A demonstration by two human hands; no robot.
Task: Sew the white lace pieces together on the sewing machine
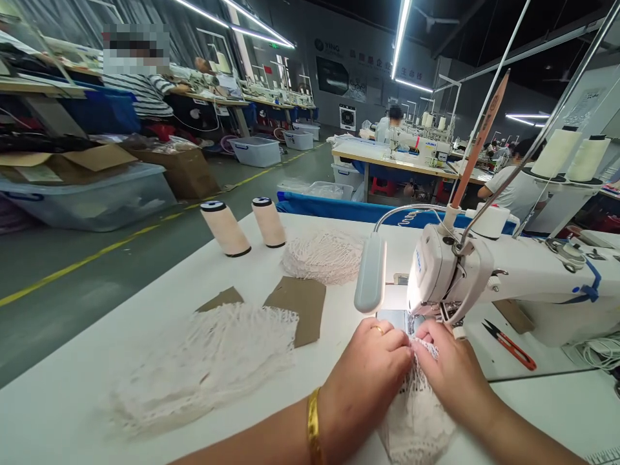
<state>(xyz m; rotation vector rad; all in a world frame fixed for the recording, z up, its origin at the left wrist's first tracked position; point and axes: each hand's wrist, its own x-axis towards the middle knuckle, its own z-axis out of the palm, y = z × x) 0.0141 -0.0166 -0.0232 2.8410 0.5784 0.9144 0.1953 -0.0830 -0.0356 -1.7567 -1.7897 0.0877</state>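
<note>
Just in front of the needle of a white sewing machine [448,271], both my hands meet on a strip of cream lace [419,413]. My left hand [371,368], with a ring and a gold bracelet, has its fingers curled and pressed on the lace's left edge. From the other side my right hand [448,361] pinches the lace between thumb and fingers. The lace hangs down toward me over the table edge. Part of it under the fingers and the presser foot is hidden. A lamp [371,274] lights the needle area.
Left on the white table [159,336] lie a lace pile [208,361], brown card pieces [303,303] and another lace heap [324,255]. Two thread cones [226,229] stand behind. Orange-handled thread snips [511,345] lie right of the machine. Other people sit at machines farther off.
</note>
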